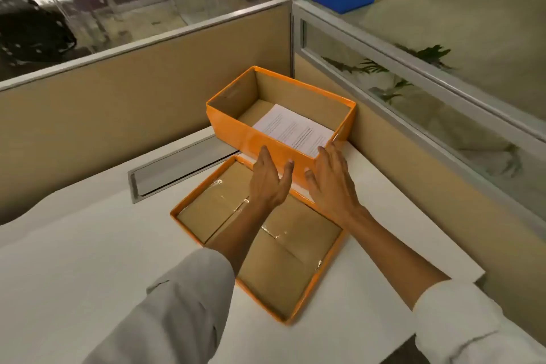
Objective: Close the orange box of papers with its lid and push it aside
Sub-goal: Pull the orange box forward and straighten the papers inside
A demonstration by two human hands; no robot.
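Observation:
The orange box [236, 124] stands open in the far corner of the white desk, with white printed papers [292, 127] lying inside. Its orange lid [189, 210] lies upside down on the desk just in front of it, brown inside with strips of clear tape. My left hand [269, 183] hovers over the lid's far end, fingers apart, fingertips near the box's front wall. My right hand [331, 183] is flat and spread beside it, fingertips at the box's near right corner. Neither hand holds anything.
Beige partition walls [133, 97] with glass tops close off the desk at the back and right. A grey cable slot [177, 170] is set into the desk left of the box. The white desk [74, 260] stretches left of the lid.

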